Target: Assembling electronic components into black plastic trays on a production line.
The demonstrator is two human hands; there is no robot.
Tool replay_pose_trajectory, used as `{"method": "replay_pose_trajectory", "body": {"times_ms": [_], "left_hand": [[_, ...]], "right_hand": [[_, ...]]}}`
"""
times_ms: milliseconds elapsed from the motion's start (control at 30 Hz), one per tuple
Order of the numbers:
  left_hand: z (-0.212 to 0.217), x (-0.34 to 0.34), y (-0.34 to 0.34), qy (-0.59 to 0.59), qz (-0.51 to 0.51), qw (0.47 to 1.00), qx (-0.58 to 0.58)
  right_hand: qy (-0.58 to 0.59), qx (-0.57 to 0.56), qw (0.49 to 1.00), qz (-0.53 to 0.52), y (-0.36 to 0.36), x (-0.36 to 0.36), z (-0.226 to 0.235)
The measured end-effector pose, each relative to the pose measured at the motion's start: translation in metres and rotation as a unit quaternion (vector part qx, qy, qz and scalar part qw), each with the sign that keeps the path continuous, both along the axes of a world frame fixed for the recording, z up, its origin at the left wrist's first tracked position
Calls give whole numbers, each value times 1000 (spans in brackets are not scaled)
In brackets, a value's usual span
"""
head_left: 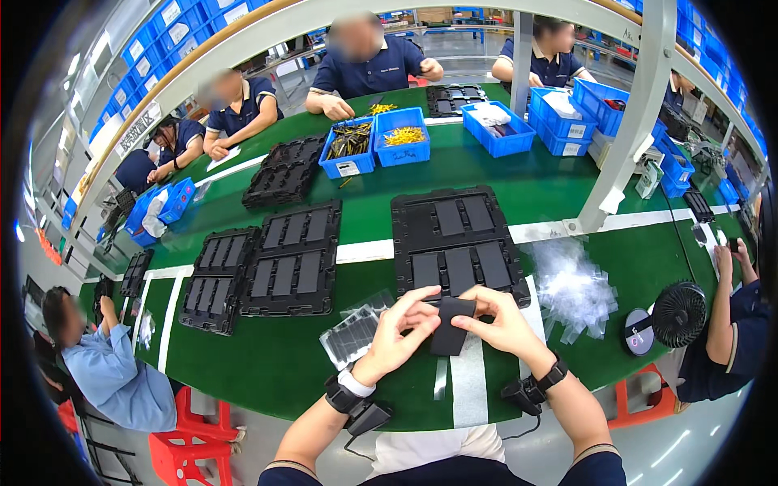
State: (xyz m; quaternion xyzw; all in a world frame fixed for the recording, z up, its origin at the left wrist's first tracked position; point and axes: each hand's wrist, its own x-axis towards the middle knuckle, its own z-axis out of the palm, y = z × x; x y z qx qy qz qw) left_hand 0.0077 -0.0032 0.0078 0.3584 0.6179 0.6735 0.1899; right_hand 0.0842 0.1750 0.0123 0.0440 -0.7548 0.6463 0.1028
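My left hand (397,328) and my right hand (498,320) both grip one flat black rectangular part (452,326) above the near edge of the green table (267,356). The part is held upright between the fingers of both hands. Just beyond it lies a black moulded tray (455,243) with dark rectangular parts in its pockets. A clear bag of dark parts (354,334) lies left of my left hand. Both wrists wear black bands with small devices.
More black trays (288,259) lie to the left. A heap of clear plastic bags (571,287) lies at right, beside a small black fan (677,314). Blue bins (377,142) stand farther back. Several seated people work around the table; a grey post (628,121) rises at right.
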Motion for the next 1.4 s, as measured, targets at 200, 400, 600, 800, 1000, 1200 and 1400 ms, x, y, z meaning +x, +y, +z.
{"method": "replay_pose_trajectory", "body": {"times_ms": [200,400,600,800,1000,1200,1400], "left_hand": [[1,3,4,-31,-27,998,-42],[-7,2,5,-44,3,999,-11],[-10,-6,6,-102,56,993,25],[-21,-17,10,-99,66,993,20],[-21,-14,11,-96,38,994,27],[-23,-16,7,-106,41,993,28],[-22,-16,16,-102,32,993,52]], "right_hand": [[20,-21,999,-25,0,-2,-5],[-5,-97,995,-28,-3,-4,-15],[-44,-71,996,11,-1,-3,-5],[-26,-29,994,-102,30,-38,0],[-15,105,976,-193,26,-133,6],[12,397,897,-193,11,-146,-14],[-50,561,816,-129,20,-115,-13]]}}
